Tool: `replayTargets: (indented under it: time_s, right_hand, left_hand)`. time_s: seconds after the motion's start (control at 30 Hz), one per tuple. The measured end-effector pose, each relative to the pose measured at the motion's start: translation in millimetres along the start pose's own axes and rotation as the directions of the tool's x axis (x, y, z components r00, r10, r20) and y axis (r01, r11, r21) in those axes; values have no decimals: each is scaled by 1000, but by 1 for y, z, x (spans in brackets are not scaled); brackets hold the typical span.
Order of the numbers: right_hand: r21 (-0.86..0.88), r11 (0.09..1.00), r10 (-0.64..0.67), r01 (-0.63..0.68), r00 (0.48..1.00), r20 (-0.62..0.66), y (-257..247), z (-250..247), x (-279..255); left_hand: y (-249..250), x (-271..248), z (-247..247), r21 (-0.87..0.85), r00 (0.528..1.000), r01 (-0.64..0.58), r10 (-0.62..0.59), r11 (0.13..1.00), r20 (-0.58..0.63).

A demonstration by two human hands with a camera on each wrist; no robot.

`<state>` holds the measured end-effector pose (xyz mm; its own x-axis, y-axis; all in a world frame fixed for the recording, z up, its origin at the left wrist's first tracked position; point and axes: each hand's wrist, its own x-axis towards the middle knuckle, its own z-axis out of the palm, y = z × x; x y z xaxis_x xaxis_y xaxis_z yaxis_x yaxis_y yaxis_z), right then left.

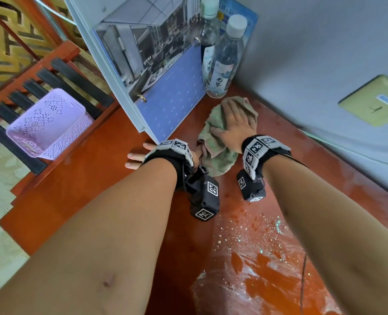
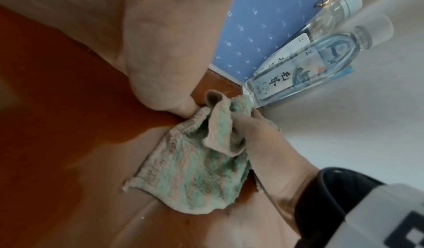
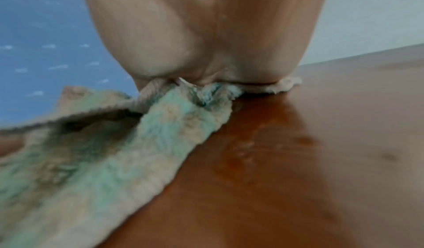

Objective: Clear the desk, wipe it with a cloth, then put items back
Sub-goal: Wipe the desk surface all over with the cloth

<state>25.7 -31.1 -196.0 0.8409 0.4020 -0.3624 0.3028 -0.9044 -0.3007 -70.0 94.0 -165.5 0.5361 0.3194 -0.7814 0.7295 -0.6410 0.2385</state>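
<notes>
A worn green-and-beige cloth [image 1: 213, 153] [image 2: 195, 175] [image 3: 114, 152] lies crumpled on the red-brown desk [image 1: 97, 189] [image 3: 298, 161]. My right hand [image 1: 234, 121] [image 2: 263, 139] [image 3: 206, 34] presses flat on its far part, fingers spread toward the wall. My left hand [image 1: 138, 156] [image 2: 149, 43] rests on the desk just left of the cloth with straight fingers, its thumb side touching the cloth's edge. A standing desk calendar [image 1: 172, 96] [image 2: 259, 25] rises right behind the left hand. Two clear bottles [image 1: 224, 62] [image 2: 305, 66] with white caps stand in the corner beyond the cloth.
A grey wall [image 1: 324, 53] with a yellowish socket plate [image 1: 374, 101] bounds the desk on the right. White specks and wet streaks [image 1: 256, 246] cover the near desk. A lilac perforated basket [image 1: 47, 126] sits on a slatted chair [image 1: 74, 76] left of the desk.
</notes>
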Motion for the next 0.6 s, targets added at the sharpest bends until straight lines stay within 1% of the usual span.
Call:
replayTargets:
  time_s: [0.03,0.07,0.1,0.13,0.2,0.23,0.27,0.33,0.37,0.4,0.43,0.47,0.53,0.6]
  right_hand:
    - [-6,1000,26,-26,1000,2,4,-1,0]
    - [-18,999,40,-40,999,13,6,-3,0]
    - [-31,998,47,-46,999,27,6,-4,1]
    - [-41,998,52,-50,998,39,4,-4,2]
    - [-43,997,60,-57,997,56,-1,-3,3]
    - [-44,998,57,-54,997,59,-3,-2,4]
    - [-47,998,48,-46,997,60,-3,-2,5]
    - [-50,998,33,-30,997,70,1,-5,9]
    - [-51,998,31,-27,996,80,3,-7,12]
    - [-50,998,36,-31,995,89,6,-10,15]
    - [-46,998,42,-38,995,95,8,-14,20]
    - [-42,998,49,-45,994,98,8,-17,25]
    - [-46,998,56,-52,994,96,9,-25,37]
    - [-65,996,63,-57,994,92,9,-33,48]
  left_hand:
    - [-3,3,3,12,1000,28,-28,1000,-13]
    - [-5,4,3,-1,999,20,-20,1000,-40]
    - [-5,3,3,-20,999,-12,11,1000,-38]
    - [-4,-5,-1,-36,999,-31,30,999,-26]
    - [3,-8,-9,-149,996,-60,68,987,55]
    - [9,-12,-13,-144,989,-112,124,983,83]
    - [13,-22,-20,-145,985,-133,147,980,90]
    - [11,-26,-21,-194,992,-107,118,975,48]
    - [5,-15,-15,-141,996,-90,92,986,10]
    - [1,-15,-13,-15,998,-68,68,998,-11]
    - [0,-10,-9,95,1000,-19,20,995,-6]
    - [-3,-2,-4,154,1000,28,-28,988,-4]
    - [-7,16,3,205,994,103,-106,973,1]
    - [-12,34,11,181,993,113,-115,977,3]
